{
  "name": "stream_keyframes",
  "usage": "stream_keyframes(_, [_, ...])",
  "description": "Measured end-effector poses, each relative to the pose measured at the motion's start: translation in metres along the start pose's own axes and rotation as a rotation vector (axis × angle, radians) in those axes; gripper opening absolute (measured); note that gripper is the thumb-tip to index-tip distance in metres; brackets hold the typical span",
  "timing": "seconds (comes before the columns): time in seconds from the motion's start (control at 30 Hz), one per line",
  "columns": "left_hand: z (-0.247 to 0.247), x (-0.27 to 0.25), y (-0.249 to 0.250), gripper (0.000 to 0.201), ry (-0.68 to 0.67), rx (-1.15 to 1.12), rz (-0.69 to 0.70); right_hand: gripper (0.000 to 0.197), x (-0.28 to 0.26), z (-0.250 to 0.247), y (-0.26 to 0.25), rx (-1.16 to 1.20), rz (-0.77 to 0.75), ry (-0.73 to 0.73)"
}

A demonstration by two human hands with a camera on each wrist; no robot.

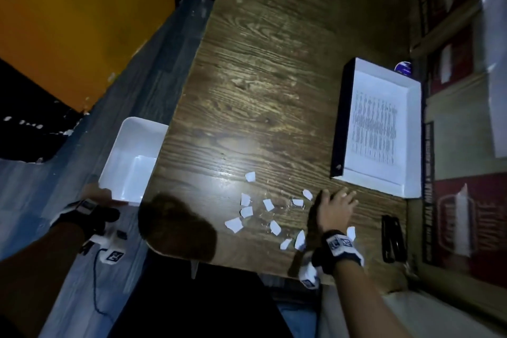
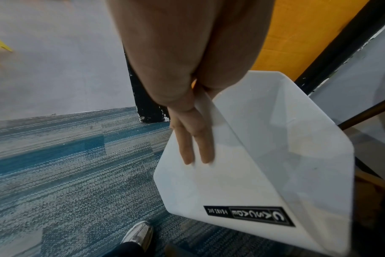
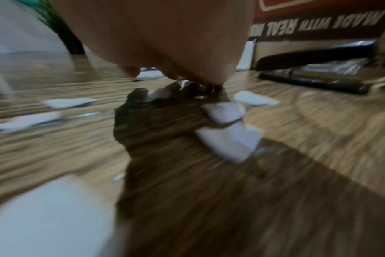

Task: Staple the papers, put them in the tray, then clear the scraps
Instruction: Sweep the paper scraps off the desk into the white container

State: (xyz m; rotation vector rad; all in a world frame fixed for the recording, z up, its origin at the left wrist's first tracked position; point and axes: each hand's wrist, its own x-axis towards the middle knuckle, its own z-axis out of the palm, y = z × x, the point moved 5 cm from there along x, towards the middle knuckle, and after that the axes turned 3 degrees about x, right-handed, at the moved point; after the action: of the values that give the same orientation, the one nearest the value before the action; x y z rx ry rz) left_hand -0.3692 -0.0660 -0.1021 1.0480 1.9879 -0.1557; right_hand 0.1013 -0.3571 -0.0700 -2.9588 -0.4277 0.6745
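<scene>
Scraps (image 1: 260, 214): loose on the table (image 1: 260, 77), spread toward 9 o'clock of the right hand (image 1: 336, 207), which lies flat, fingers straight, nearest them. Bin (image 1: 131, 162): at the table's 9 o'clock edge, rim pinched by the left hand (image 2: 187, 121). Papers (image 1: 374, 129): in the tray (image 1: 411, 184).

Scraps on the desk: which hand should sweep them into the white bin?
Right. The right hand lies flat on the desk among the scraps, while the left hand holds the white bin at the desk's edge.
</scene>
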Motion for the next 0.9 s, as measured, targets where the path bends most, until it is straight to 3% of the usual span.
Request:
stream_keyframes(0.03, [-0.001,-0.002,0.001,0.053,0.017,0.02,0.046,0.064,-0.014,0.01,-0.013,-0.016,-0.015,-0.052])
stream_keyframes(0.1, [0.001,-0.003,-0.003,0.09,-0.083,0.141,0.074,0.062,-0.045,0.032,-0.045,0.078,-0.161,-0.075])
stream_keyframes(0.13, [0.002,-0.001,-0.003,0.083,-0.119,0.206,0.076,0.057,-0.062,0.042,-0.06,0.082,-0.242,-0.083])
stream_keyframes(0.2, [0.003,0.012,-0.007,0.046,-0.076,0.262,0.028,0.056,-0.094,0.049,-0.073,0.053,-0.376,-0.124])
stream_keyframes(0.3, [0.0,0.022,-0.005,0.036,0.019,0.273,0.069,0.06,-0.099,0.027,-0.059,0.26,-0.415,-0.207])
stream_keyframes(0.37, [0.0,0.023,-0.006,0.037,0.032,0.273,0.061,0.059,-0.083,0.001,-0.017,0.298,-0.329,-0.084])
stream_keyframes(0.43, [0.001,0.025,-0.007,0.036,0.032,0.281,0.082,0.06,-0.058,-0.018,0.041,0.218,-0.119,0.015])
stream_keyframes(0.5, [0.002,0.025,-0.008,0.036,0.013,0.295,0.084,0.063,-0.047,-0.026,0.085,0.126,0.068,0.018])
stream_keyframes(0.57, [0.0,0.024,-0.008,0.037,-0.016,0.311,0.092,0.072,-0.051,-0.02,0.092,0.092,0.131,-0.023])
stream_keyframes(0.7, [-0.003,0.027,-0.01,0.045,-0.021,0.331,0.114,0.074,-0.081,0.015,0.037,0.119,0.064,-0.036])
stream_keyframes(0.9, [0.0,0.025,-0.017,0.044,-0.073,0.345,0.11,0.071,-0.133,0.061,-0.069,0.155,-0.235,-0.129])
